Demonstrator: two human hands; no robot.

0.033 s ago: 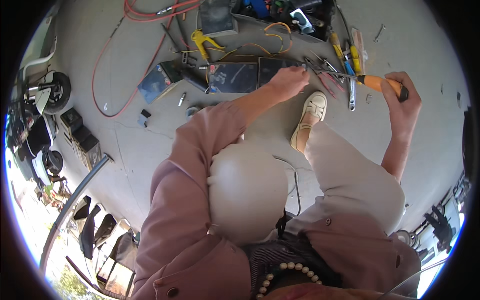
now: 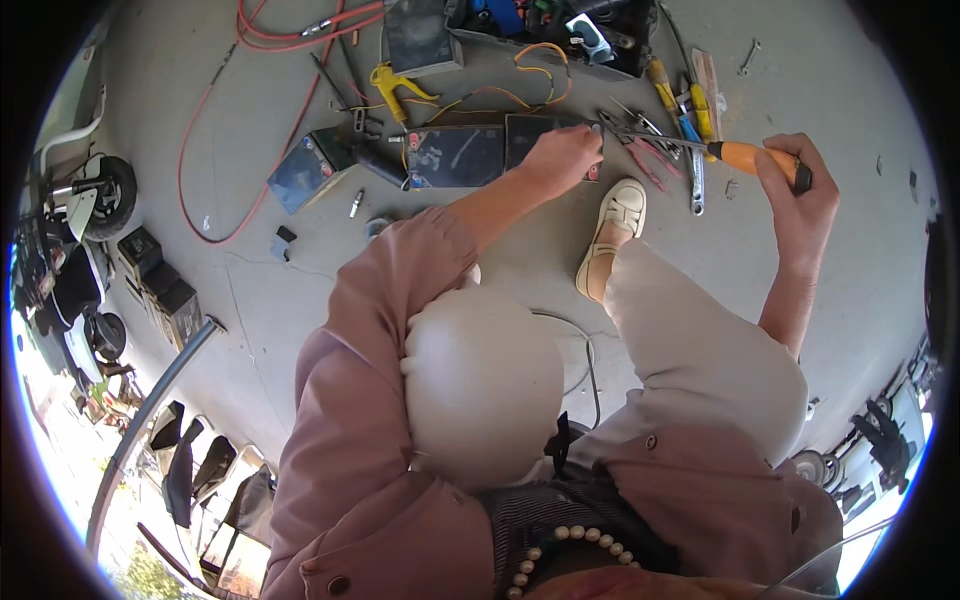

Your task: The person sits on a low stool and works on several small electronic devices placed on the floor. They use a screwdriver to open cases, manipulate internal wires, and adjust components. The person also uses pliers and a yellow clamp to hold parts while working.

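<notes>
My right hand (image 2: 805,195) grips the orange handle of a screwdriver (image 2: 745,156). Its long thin shaft points left, the tip reaching the right end of a dark block-shaped battery (image 2: 525,128). Over that same battery lies my left hand (image 2: 562,160), its fingers curled and pressed together at the end beside the screwdriver tip. What those fingers pinch, if anything, is hidden. A red terminal shows just below them. Left of this battery stands a second dark battery (image 2: 455,157), end to end with it. A third, bluish-topped battery (image 2: 302,172) sits turned at an angle farther left.
Red-handled pliers (image 2: 645,160), a wrench (image 2: 697,190) and yellow-handled screwdrivers (image 2: 665,85) lie under and beyond the screwdriver. A crate of tools (image 2: 600,68) stands at the far side. A yellow air blow gun (image 2: 390,88) and red hose (image 2: 190,150) lie left.
The whole scene has shifted slightly left in the view. Both hands keep nearly the same pose, and the screwdriver stays at the battery's right end.
</notes>
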